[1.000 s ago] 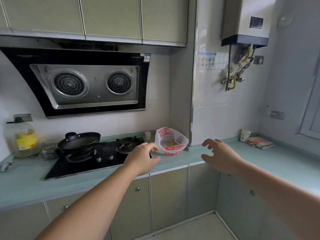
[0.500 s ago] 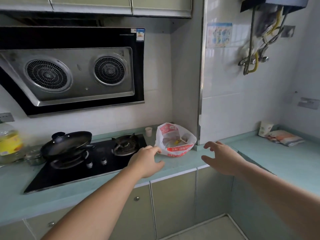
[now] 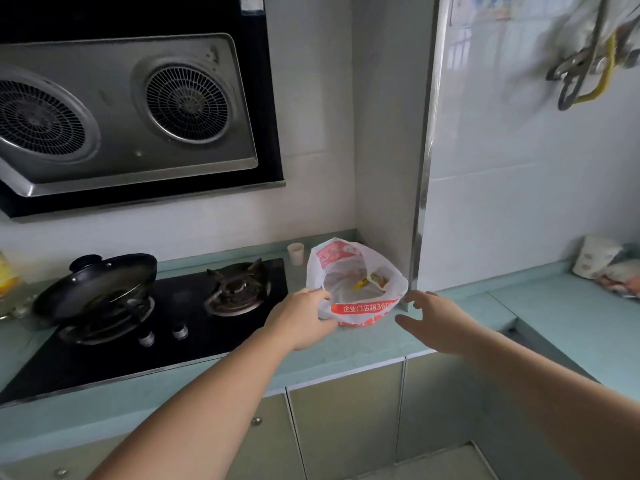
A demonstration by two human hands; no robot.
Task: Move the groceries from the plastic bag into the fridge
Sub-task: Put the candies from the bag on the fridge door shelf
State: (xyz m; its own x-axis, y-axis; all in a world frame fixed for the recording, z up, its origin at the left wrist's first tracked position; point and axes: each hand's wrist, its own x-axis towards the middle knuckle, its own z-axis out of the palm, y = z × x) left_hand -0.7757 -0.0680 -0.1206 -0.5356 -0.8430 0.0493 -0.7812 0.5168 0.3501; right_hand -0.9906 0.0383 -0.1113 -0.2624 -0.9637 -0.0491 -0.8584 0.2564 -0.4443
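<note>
A white plastic bag (image 3: 360, 308) with red print stands open on the pale green counter (image 3: 360, 351), in the corner beside a wall column. Small yellow packets (image 3: 372, 280) show inside it. My left hand (image 3: 301, 318) touches the bag's left rim, fingers curled at the edge. My right hand (image 3: 433, 320) hovers just right of the bag with fingers spread, holding nothing. No fridge is in view.
A black gas hob (image 3: 166, 323) with a dark frying pan (image 3: 97, 285) lies left of the bag. A small white cup (image 3: 295, 252) stands behind the bag. A range hood (image 3: 121, 109) hangs above. A cup and cloth (image 3: 602, 265) sit far right. Cabinet doors (image 3: 343, 434) run below.
The view has come closer and tilted down. Both hands have reached forward to the bag; the left now touches its rim and the right is beside it.
</note>
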